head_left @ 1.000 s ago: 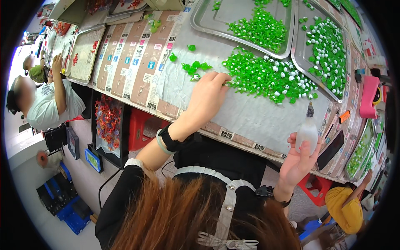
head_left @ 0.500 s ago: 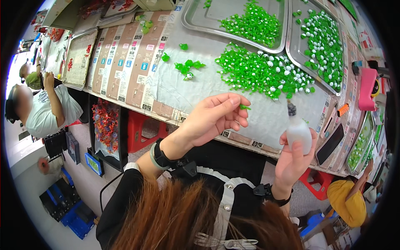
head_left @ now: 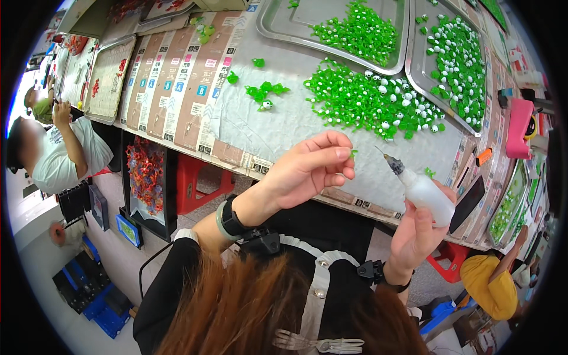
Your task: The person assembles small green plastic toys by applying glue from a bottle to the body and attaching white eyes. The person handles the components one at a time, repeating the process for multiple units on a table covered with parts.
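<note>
Between thumb and forefinger, my left hand point(head_left: 316, 168) pinches a small green plastic piece point(head_left: 354, 153); only its tip shows past the fingers. My right hand point(head_left: 417, 234) is wrapped round a white squeeze bottle point(head_left: 430, 198) with a dark nozzle and a thin needle tip. The bottle tilts so that its needle points up and left, a short gap away from the green piece. Beyond both hands, a heap of small green pieces point(head_left: 349, 100), many with white eyeball-like balls, lies on the pale table cover point(head_left: 260, 133).
Two metal trays point(head_left: 284, 38) of green pieces stand at the back. A few loose green pieces point(head_left: 263, 93) lie left of the heap. At right are a dark phone point(head_left: 468, 204), an orange lighter point(head_left: 484, 157) and a pink tape dispenser point(head_left: 520, 127). Other people sit at both sides.
The squeeze bottle has tilted from nearly upright toward the left, bringing its needle near my left hand. The left hand keeps its pinch and has barely moved.
</note>
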`<act>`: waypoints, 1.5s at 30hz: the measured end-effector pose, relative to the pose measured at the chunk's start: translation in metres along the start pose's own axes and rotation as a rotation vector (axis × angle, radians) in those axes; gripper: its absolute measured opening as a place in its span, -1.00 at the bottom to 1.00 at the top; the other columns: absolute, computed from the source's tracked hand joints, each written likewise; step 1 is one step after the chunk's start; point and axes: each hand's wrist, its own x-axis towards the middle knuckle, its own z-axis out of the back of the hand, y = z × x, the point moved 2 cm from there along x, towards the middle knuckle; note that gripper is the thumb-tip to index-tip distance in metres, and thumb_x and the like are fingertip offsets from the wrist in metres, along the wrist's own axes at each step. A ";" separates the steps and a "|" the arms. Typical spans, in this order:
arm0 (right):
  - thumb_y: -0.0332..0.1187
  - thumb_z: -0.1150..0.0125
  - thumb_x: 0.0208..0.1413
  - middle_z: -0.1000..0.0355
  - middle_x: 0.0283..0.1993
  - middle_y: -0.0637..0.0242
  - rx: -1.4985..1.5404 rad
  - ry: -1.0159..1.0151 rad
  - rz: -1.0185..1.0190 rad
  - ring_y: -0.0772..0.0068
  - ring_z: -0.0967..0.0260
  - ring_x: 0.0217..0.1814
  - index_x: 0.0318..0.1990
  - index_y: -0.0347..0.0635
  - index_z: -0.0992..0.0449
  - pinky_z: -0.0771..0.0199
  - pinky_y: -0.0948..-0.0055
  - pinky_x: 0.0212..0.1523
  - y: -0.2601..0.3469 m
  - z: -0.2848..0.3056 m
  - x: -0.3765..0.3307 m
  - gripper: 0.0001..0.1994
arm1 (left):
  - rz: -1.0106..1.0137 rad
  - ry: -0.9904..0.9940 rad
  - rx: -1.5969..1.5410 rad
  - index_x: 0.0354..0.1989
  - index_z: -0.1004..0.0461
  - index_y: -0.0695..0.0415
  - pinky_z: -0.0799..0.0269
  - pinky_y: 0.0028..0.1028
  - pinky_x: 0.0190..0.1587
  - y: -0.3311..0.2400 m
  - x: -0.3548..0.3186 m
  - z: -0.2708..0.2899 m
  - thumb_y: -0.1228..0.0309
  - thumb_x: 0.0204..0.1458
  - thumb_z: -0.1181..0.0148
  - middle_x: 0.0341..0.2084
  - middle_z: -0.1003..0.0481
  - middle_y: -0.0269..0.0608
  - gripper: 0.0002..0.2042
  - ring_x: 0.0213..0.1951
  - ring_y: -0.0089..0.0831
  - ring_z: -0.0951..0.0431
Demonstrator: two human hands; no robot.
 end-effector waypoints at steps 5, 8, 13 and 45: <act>-0.49 -0.14 -0.32 -0.14 -0.27 0.19 0.021 -0.012 0.009 0.44 -0.11 -0.21 -0.25 -0.29 -0.16 -0.12 0.52 -0.15 0.000 -0.003 0.001 -0.60 | 0.014 -0.119 -0.015 -0.26 -0.28 0.18 -0.39 -0.64 -0.37 -0.002 0.000 -0.003 0.50 -0.04 0.10 -0.43 -0.38 -0.23 -0.84 -0.37 -0.50 -0.42; -0.46 -0.19 -0.33 -0.15 -0.29 0.21 -0.062 -0.045 0.072 0.45 -0.11 -0.25 -0.26 -0.28 -0.17 -0.13 0.53 -0.17 0.000 -0.004 0.000 -0.59 | 0.026 -0.090 -0.113 -0.26 -0.30 0.19 -0.39 -0.61 -0.30 0.001 -0.002 0.000 0.52 -0.06 0.08 -0.40 -0.39 -0.18 -0.84 -0.34 -0.47 -0.43; -0.23 -0.32 -0.38 -0.15 -0.35 0.25 -0.256 0.011 0.236 0.48 -0.13 -0.33 -0.27 -0.23 -0.18 -0.15 0.56 -0.29 0.006 -0.005 -0.002 -0.49 | 0.076 -0.143 -0.145 -0.26 -0.30 0.20 -0.42 -0.62 -0.33 0.000 -0.003 -0.005 0.52 -0.05 0.10 -0.40 -0.39 -0.17 -0.84 -0.35 -0.46 -0.44; -0.19 -0.34 -0.40 -0.16 -0.44 0.34 -0.321 0.089 0.370 0.48 -0.15 -0.47 -0.38 -0.20 -0.18 -0.18 0.52 -0.43 0.011 -0.001 -0.001 -0.52 | 0.081 -0.158 -0.048 -0.29 -0.30 0.21 -0.40 -0.57 -0.27 0.006 -0.002 -0.001 0.55 -0.06 0.10 -0.38 -0.38 -0.16 -0.86 -0.32 -0.44 -0.42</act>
